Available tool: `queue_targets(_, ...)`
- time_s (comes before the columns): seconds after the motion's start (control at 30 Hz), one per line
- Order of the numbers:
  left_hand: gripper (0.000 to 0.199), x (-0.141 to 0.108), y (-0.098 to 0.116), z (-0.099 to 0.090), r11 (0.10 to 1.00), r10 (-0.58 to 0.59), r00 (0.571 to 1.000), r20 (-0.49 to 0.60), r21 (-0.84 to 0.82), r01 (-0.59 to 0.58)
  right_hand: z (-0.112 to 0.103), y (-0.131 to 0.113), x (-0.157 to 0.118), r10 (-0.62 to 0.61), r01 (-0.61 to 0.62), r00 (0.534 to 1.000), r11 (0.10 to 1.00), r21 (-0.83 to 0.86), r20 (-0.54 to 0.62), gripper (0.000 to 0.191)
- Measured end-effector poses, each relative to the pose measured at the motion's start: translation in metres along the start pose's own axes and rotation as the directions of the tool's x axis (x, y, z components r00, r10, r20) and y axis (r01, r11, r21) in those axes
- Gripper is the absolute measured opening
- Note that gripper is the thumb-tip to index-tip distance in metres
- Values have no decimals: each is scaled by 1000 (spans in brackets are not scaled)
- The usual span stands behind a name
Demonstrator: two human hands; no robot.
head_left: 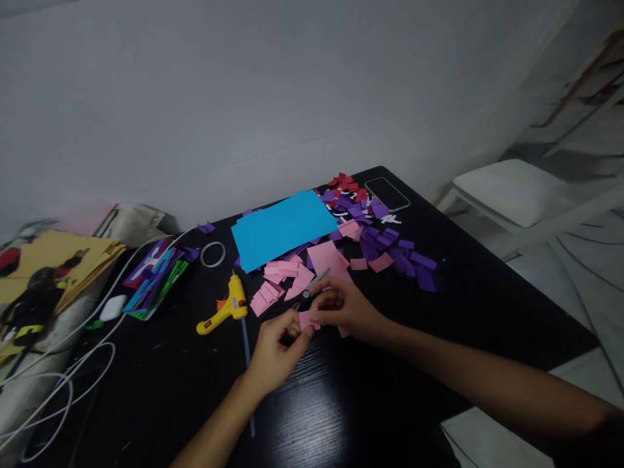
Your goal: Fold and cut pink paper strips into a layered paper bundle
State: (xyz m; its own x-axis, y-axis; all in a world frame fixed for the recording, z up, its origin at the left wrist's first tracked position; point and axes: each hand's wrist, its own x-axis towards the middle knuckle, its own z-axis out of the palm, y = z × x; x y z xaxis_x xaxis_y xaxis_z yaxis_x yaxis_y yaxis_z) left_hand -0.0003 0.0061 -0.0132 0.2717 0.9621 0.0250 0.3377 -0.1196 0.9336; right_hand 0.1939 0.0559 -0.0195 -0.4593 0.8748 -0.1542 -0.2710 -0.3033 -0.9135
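Both hands, left (pixel 277 348) and right (pixel 347 311), meet above the near part of the black table (pixel 390 390), pinching a small pink paper piece (pixel 308 319) between thumbs and fingers, the left at its left side, the right at its upper right. Just beyond them lie open scissors (pixel 306 294), their blades pointing up and to the right, among small pink pieces (pixel 267 296) and beside a larger pink sheet (pixel 327 259). To the left rests a yellow glue gun (pixel 226 307), a thin glue stick (pixel 246 344) close by. Blue sheets (pixel 285 227) lie stacked toward the table's far edge. Right of them spread purple pieces (pixel 377 240), with red pieces (pixel 347 184) near the far right corner, next to a phone-shaped outline (pixel 388 193). A grey ring (pixel 213 254) lies left of the blue sheets.
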Motion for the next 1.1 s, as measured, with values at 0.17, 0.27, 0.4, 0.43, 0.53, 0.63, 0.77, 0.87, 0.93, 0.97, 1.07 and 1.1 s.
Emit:
queue_targets(0.17, 30, 0, 2, -1, 999, 7, 1000, -13, -33, -8, 2, -2, -1, 7, -7, 1000, 999, -38, -1, 48)
queue_targets(0.27, 30, 0, 0, -1, 1000, 7, 1000, -24, -16, -7, 0, -2, 0, 9, -9, 1000, 1000, -22, 5, 49)
queue_targets(0.4, 31, -2, -2, -1, 1000, 26, 999, -43, 13, -25, -3, -1, 1, -3, 3, 1000, 1000, -4, 29, 49)
queue_targets(0.43, 31, -2, -2, -1, 999, 35, 998, -48, 23, -34, -3, -1, 2, -2, 2, 1000, 1000, 3, 30, 48)
queue_targets(0.53, 30, -3, -2, 0, 997, 52, 997, -60, 55, -49, -4, 0, 3, 14, -14, 999, 1000, 11, 30, 48)
queue_targets(0.63, 32, -3, -2, 1, 998, 40, 997, -63, 44, -38, -4, 0, 3, 33, -33, 999, 999, 13, 25, 49)
queue_targets(0.77, 36, -2, -1, 2, 998, -19, 999, -34, -68, 17, -4, -4, 2, 89, -90, 995, 995, 49, 37, 51)
queue_targets(0.87, 38, -1, 0, 3, 990, -47, 999, -19, -134, 44, -4, -7, 2, 113, -115, 993, 992, 47, 44, 49)
queue_targets(0.93, 39, 0, 1, 3, 987, -56, 998, -22, -153, 51, -4, -8, 2, 120, -122, 992, 992, 39, 40, 47)
queue_targets(0.97, 39, 0, 1, 3, 986, -60, 998, -27, -156, 55, -3, -8, 2, 123, -124, 992, 992, 38, 35, 47)
queue_targets(1.07, 40, -1, 2, 3, 987, -74, 996, -45, -145, 66, -3, -6, 2, 124, -125, 992, 991, 40, 26, 46)
queue_targets(1.1, 40, -2, 2, 4, 988, -76, 996, -52, -136, 68, -2, -5, 2, 119, -120, 993, 992, 43, 27, 46)
